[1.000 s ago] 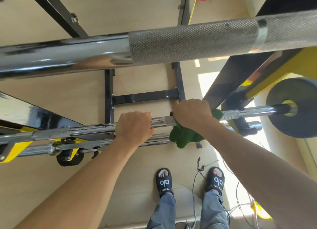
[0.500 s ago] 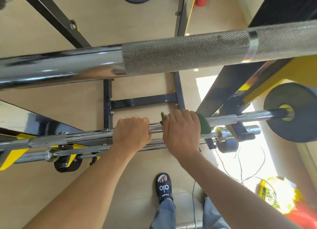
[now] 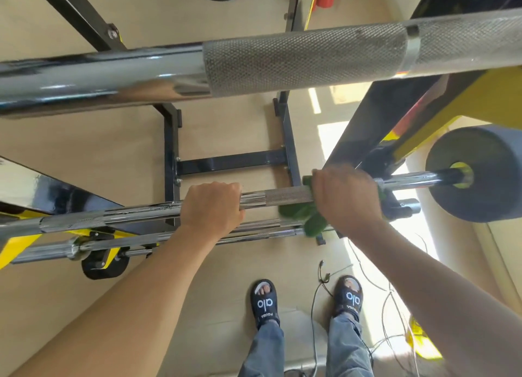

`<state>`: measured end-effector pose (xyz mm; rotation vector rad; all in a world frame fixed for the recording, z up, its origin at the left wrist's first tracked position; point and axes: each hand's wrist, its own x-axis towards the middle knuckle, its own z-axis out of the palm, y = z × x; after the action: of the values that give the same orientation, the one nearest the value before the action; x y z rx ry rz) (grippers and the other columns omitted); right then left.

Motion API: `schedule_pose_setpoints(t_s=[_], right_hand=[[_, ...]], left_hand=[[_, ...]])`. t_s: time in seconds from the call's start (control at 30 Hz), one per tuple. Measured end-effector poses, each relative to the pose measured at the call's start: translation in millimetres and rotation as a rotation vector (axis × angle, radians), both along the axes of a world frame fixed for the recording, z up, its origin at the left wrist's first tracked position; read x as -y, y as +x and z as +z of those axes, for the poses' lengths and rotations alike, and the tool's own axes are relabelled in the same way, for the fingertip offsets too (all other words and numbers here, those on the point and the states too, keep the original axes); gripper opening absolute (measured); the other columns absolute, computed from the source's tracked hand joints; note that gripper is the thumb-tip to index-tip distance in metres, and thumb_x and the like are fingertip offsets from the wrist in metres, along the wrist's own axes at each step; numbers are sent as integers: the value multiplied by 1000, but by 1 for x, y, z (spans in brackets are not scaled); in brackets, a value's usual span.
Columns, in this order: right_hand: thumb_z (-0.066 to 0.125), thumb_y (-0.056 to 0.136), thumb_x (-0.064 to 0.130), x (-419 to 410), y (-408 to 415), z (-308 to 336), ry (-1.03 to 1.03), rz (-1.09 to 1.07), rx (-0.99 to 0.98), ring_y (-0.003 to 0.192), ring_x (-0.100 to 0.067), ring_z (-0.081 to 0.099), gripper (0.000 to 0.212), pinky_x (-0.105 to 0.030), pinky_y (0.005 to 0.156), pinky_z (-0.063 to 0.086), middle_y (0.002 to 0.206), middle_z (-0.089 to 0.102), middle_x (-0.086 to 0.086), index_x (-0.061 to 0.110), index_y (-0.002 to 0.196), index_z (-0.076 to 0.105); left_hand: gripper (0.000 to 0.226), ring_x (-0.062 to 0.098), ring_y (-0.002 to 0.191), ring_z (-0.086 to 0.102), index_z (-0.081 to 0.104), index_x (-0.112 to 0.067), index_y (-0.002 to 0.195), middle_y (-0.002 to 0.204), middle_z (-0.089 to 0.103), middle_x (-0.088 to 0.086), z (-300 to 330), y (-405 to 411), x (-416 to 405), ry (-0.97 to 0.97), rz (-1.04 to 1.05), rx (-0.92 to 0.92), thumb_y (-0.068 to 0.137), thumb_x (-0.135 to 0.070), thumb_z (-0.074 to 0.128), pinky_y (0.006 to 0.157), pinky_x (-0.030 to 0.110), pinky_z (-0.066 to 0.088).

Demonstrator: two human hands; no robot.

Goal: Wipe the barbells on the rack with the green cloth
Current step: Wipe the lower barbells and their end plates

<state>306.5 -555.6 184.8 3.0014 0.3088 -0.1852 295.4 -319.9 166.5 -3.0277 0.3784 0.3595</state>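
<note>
Green cloth; chrome steel barbell, cross-hatched knurl; grey round weight plate, yellow hub; black-and-yellow metal rack; beige floor; black slides, white lettering.

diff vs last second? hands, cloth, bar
The right hand slid the cloth along the bar: toward the left hand half a second ago, now back out toward the weight plate, exposing knurling between the hands. The left hand kept its grip at the same spot; the bar stayed on the rack. Nothing was released.

Gym, chrome barbells on a black-and-yellow rack, grey weight plate, tan floor
</note>
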Motion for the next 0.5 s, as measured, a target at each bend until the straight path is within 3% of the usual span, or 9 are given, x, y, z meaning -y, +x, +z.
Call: schedule_pose_setpoints(t_s=[0.13,0.2,0.27,0.37,0.5], right_hand=[[49,96,25,-4,-1,-8,-110,-87,57,55,-22,47,29,-34,56,47,55,42,1,16,70,58],[53,94,26,-20,-4,-7,-156,-96,55,55,-21,46,25,-32,56,41,51,33,3,18,71,55],[52,93,22,-41,-7,0,-103,-67,61,54,-18,40,24,-32,56,33,50,26,4,17,69,50],[31,101,25,-89,-8,-1,89,21,7,60,-19,42,38,-34,62,32,53,34,7,20,72,56],[43,101,24,-112,-10,-6,202,103,102,56,-22,37,42,-34,58,28,53,45,4,19,64,62]], left_hand=[[25,17,61,58,45,-25,76,60,48,-7,1,-1,2,-5,7,11,89,-42,58,58,27,43],[24,17,62,59,48,-25,77,62,51,-7,1,-1,2,-9,2,4,90,-42,58,61,28,48],[23,18,64,61,58,-23,81,65,55,-6,1,0,2,0,7,-2,90,-44,58,65,30,52],[25,21,67,64,66,-24,88,71,64,-4,0,0,4,16,8,45,92,-46,55,59,29,43],[31,24,69,66,66,-25,82,74,68,-2,-2,-1,4,34,53,85,96,-42,44,58,30,36]])
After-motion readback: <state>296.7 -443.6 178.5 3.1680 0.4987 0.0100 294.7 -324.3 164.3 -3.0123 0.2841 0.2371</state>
